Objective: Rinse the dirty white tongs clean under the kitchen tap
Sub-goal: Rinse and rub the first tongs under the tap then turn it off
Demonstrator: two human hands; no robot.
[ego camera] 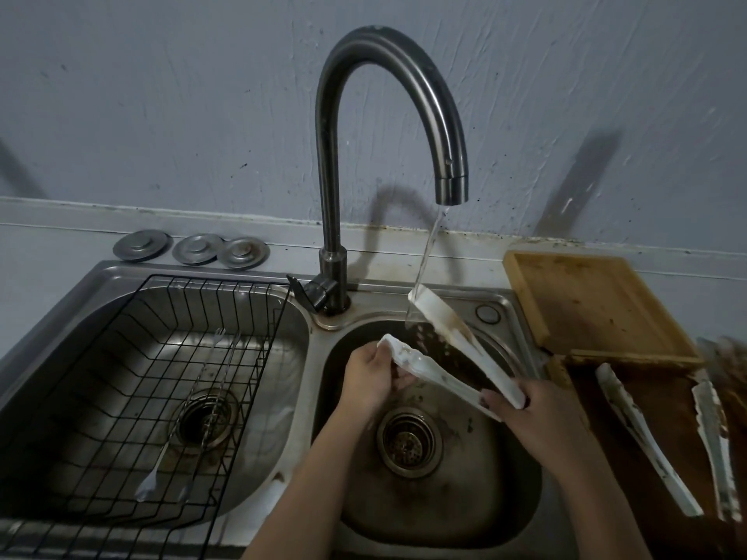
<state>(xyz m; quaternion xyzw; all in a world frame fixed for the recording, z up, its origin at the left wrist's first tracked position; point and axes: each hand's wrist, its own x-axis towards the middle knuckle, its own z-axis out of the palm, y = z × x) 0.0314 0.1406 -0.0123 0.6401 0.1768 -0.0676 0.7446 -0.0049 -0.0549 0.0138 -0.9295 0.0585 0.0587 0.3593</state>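
Note:
White tongs (440, 373) with brown stains are spread open over the right sink basin (501, 515). My right hand (537, 414) grips their hinged end. My left hand (376, 373) pinches the tip of the nearer arm. The farther arm's tip (428, 303) sits under the stream of water (428, 252) running from the curved dark tap (450, 183). Brown grime streaks that arm.
A second pair of dirty white tongs (646, 438) lies on the brown counter at right, below a wooden board (598, 301). The left basin holds a black wire rack (133, 381) with a metal utensil. Three metal lids (194, 248) sit behind it.

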